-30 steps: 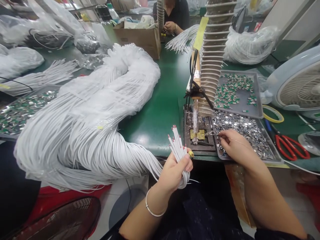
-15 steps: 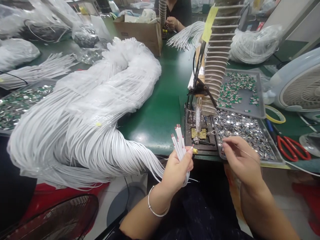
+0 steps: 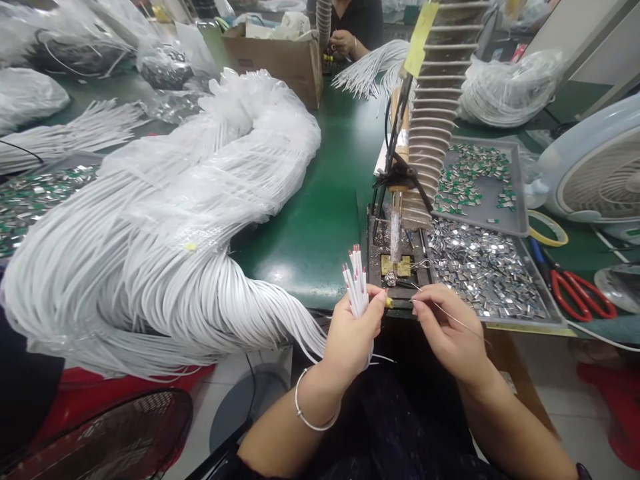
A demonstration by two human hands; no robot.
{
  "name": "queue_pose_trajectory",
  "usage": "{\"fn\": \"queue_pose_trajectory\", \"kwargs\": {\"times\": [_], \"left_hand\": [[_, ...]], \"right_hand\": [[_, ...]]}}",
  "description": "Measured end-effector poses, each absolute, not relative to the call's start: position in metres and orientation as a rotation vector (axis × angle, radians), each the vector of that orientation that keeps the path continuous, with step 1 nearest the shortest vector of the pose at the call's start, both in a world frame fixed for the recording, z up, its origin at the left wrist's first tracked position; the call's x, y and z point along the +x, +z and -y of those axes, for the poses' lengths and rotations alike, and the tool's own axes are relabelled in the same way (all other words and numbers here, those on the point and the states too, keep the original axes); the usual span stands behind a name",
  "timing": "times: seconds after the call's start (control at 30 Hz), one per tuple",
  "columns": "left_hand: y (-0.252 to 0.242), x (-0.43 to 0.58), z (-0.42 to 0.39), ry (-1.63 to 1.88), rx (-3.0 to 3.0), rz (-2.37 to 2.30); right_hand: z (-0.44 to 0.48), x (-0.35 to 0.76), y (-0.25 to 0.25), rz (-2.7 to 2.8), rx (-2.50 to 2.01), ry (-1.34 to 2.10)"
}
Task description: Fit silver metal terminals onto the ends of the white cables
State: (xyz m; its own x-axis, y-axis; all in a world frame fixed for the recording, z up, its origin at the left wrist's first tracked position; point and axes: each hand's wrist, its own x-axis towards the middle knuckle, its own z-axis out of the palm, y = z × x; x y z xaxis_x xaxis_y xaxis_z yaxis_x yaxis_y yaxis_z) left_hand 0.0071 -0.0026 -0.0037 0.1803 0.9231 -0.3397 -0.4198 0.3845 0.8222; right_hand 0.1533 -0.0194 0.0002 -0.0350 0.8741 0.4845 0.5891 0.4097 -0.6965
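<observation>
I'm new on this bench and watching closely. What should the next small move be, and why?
Probably ease the thin wire pinched in the right hand onto the small yellow piece by the left hand's white cable bundle: the right fingertips point toward that piece, but they are not yet touching it.

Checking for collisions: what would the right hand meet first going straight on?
The right hand would probably first meet the small brass-coloured piece beside the left hand, though depth is unclear.
</observation>
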Motion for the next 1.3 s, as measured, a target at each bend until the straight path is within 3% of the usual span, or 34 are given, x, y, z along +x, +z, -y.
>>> {"fn": "queue_pose_trajectory", "kwargs": {"times": [0.8, 1.3], "left_hand": [[-0.002, 0.0, 0.002, 0.886, 0.743, -0.956], [0.003, 0.001, 0.006, 0.856, 0.791, -0.96]], "right_hand": [[0.015, 0.134, -0.001, 1.719, -1.141, 0.438], [0.026, 0.13, -0.014, 1.331, -1.287, 0.772]]}}
